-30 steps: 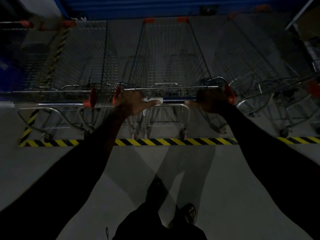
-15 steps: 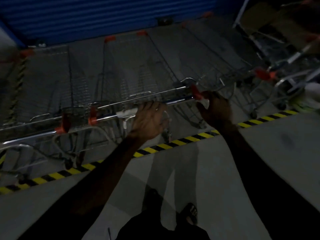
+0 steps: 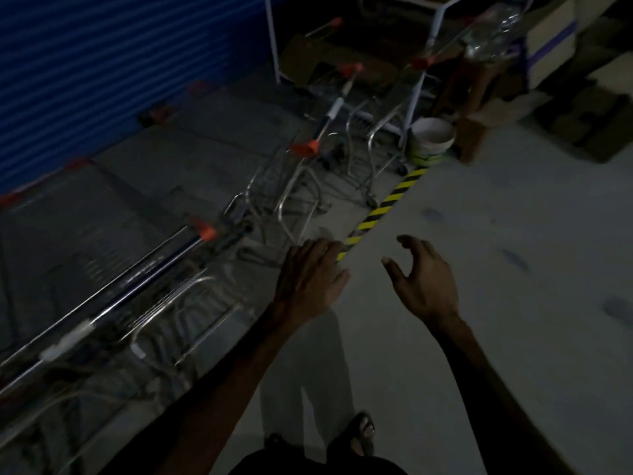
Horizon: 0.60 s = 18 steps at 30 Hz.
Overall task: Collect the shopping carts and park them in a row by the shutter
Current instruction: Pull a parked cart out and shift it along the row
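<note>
**Carts lined up at the shutter, hands off the handle**

Both hands hang free at lower centre of the frame. The left hand (image 3: 310, 281) has loose, relaxed fingers and grips nothing; the right hand (image 3: 423, 281) is spread with fingers lightly curled, its grip empty. At left, wire carts (image 3: 144, 275) stand side by side, noses toward the ribbed blue shutter (image 3: 102, 70) at upper left, handles along the yellow-and-black floor tape (image 3: 383, 209). That part of the job looks done. Further carts (image 3: 329, 114) at upper centre sit at looser angles and may need straightening; whether others wait out of view cannot be told. The carts are thin chromed mesh on tubular frames, with orange plastic caps on dark bar handles. The floor is smooth grey concrete. A white plastic bucket (image 3: 432, 140) and cardboard boxes (image 3: 555, 49) sit at upper right.
</note>
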Available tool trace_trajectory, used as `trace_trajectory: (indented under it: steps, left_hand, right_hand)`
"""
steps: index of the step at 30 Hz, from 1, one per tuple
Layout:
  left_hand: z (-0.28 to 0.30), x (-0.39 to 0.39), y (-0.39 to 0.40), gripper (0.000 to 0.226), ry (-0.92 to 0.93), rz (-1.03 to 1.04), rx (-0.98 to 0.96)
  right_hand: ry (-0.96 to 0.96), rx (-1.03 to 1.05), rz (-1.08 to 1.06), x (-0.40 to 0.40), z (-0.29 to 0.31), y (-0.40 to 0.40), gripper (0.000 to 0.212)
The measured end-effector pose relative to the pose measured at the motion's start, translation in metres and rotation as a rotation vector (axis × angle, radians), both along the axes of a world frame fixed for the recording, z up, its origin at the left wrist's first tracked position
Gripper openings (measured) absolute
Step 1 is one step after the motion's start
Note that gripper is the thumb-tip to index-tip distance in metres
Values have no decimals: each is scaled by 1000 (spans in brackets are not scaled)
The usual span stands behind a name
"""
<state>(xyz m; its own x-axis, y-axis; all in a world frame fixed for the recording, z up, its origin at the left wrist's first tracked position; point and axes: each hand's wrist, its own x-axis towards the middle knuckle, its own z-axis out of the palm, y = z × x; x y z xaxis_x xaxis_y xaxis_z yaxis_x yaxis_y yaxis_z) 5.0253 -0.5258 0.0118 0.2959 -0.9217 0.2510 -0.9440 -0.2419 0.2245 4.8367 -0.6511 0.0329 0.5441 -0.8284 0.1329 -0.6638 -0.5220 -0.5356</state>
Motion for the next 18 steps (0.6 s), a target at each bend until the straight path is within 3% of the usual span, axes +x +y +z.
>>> trace_trajectory:
  steps: [9,18]
  left_hand:
    - [7,-100,-98,50,31,-157,29]
    - [-9,-84,-191,51,76,-174,36]
  right_hand:
    - [13,34,-202,-97,-5,-55,55]
    - [130,66,-260,-123,-12,-140,62]
